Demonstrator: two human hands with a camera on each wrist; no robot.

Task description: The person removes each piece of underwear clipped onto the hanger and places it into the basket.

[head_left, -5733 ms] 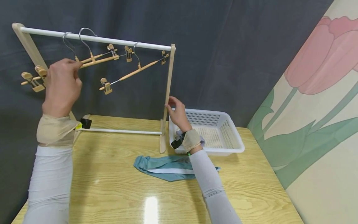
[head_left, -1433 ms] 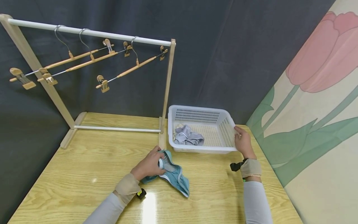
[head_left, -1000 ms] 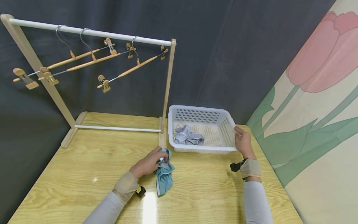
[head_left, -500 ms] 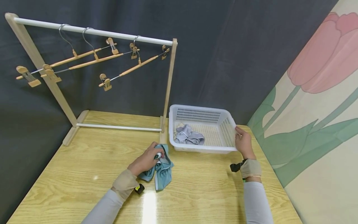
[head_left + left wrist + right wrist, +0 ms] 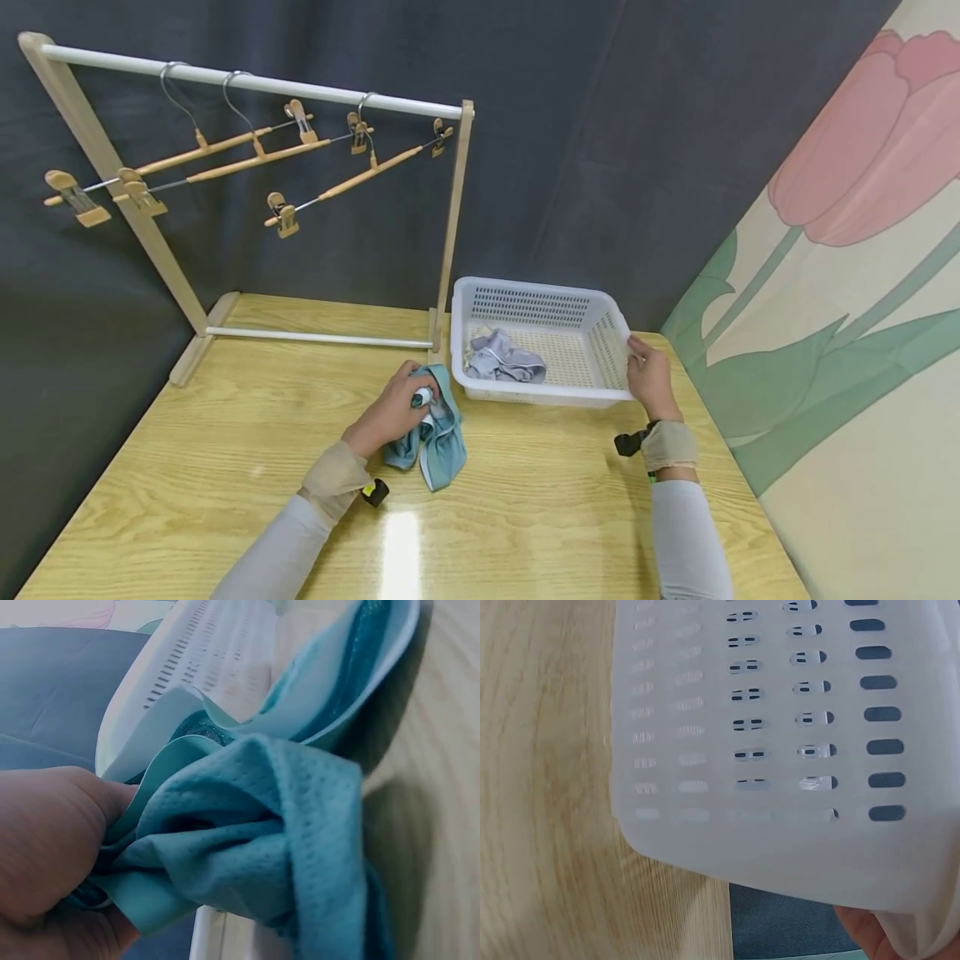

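Observation:
My left hand (image 5: 392,410) pinches bunched teal underpants (image 5: 446,446) just in front of the white basket (image 5: 551,394). Their lower part hangs down toward the table; whether it touches the wood is hard to tell. In the left wrist view, thumb and fingers grip a folded edge of the underpants (image 5: 247,832), with the basket behind. At the basket's right end, my right hand (image 5: 651,383) holds the rim, fingers hooked over it. The right wrist view shows the basket's slotted side wall (image 5: 765,847) and a few fingertips (image 5: 862,930) under its rim. A crumpled lavender garment (image 5: 504,360) lies inside, at the left.
A wooden rack (image 5: 457,225) with a white top rail (image 5: 300,85) stands at the back left. Three clip hangers hang from it, one being the nearest-to-right hanger (image 5: 371,173). A dark curtain (image 5: 570,150) backs the table (image 5: 525,533); a tulip-painted wall is at right.
Both hands have left the rack: the left now holds the underpants, which lay on the table, the right the basket rim. Lately the left hand has lifted the bunched cloth slightly toward the basket.

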